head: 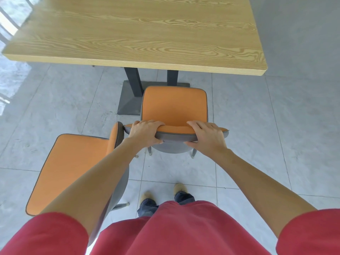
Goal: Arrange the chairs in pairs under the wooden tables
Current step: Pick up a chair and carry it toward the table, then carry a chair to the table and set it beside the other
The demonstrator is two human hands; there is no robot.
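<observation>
A second chair (73, 168) stands turned sideways at left, while the left hand (145, 132) and right hand (207, 136) clamp the stiff backrest of the chair (174, 105) facing the table (139, 34), probably light enough to slide.

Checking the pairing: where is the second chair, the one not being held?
Head view, lower left: the second chair stands on the floor left of the held chair, turned sideways, outside the wooden table.
</observation>
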